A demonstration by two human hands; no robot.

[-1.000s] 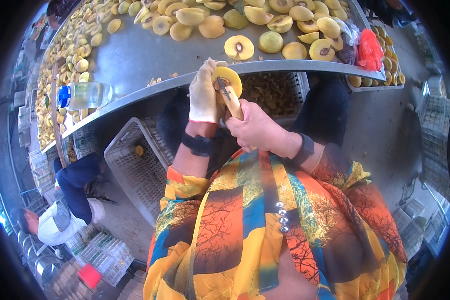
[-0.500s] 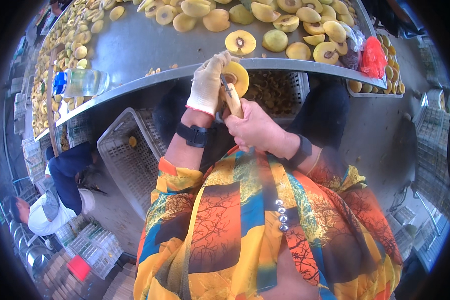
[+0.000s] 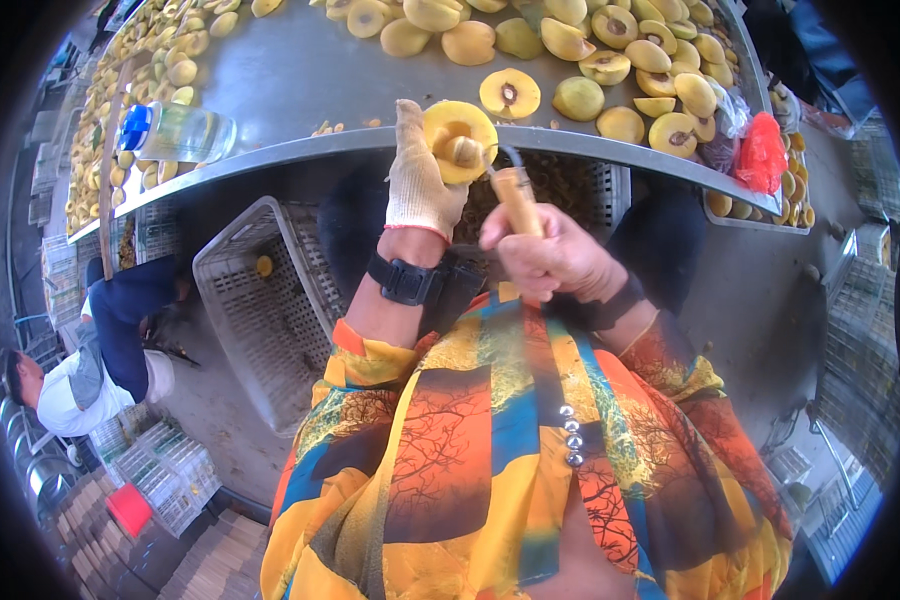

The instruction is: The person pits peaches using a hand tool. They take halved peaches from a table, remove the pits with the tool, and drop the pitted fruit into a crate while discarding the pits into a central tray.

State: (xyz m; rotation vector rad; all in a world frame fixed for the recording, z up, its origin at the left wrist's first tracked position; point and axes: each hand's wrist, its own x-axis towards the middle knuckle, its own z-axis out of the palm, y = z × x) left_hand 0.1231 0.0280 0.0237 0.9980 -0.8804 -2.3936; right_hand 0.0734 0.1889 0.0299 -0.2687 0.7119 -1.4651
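My left hand (image 3: 422,192), in a white knitted glove, holds up a yellow peach half (image 3: 457,114) at the table's near edge. Its cut face is toward me, and a pale brownish lump shows in the central hollow. In my bare right hand (image 3: 560,258) is a pitting knife (image 3: 518,200) with a light wooden handle and a thin curved metal blade. The blade tip is at the right rim of the peach half; whether it touches, I cannot tell. Another peach half (image 3: 510,94), cut face up with its stone area brown, lies just beyond on the metal table (image 3: 300,80).
Many peach halves (image 3: 610,68) are piled along the far side. At the left lies a clear bottle (image 3: 185,133) with a blue cap; at the right, a red plastic bag (image 3: 762,153). Beside my left leg stands a crate (image 3: 270,330). A seated person (image 3: 80,390) is at far left.
My right hand and the knife have moved right and down, away from the middle of the peach half. The peach half has turned to face me, and its hollow now shows.
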